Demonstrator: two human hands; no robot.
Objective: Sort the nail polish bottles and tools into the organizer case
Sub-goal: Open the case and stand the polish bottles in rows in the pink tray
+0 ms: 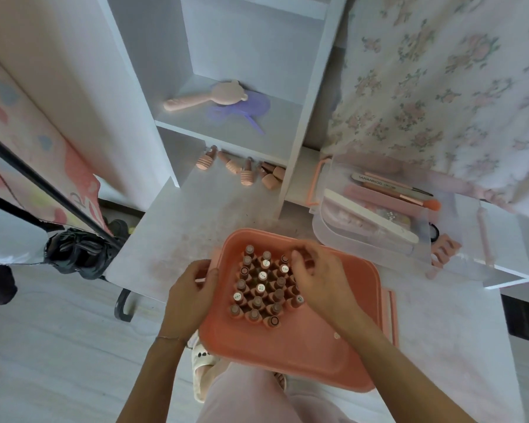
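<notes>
A coral-pink organizer case [333, 340] sits at the near edge of the white table. Several nail polish bottles [261, 288] stand upright in tight rows inside its left half. My left hand [190, 291] grips the case's left rim. My right hand [315, 279] reaches into the case over the right side of the rows, fingers curled around a bottle at the back row. A clear tray [327, 221] to the right holds nail files, brushes and other tools [391, 190]. Several more pink bottles [245, 170] lie under the shelf at the table's back.
A white shelf unit [226, 123] stands behind, with a pink hairbrush [205, 97] and purple comb on it. Pink toe separators [443, 251] lie right of the clear tray. A floral curtain [440, 87] hangs at right. Dark shoes [80, 251] sit on the floor at left.
</notes>
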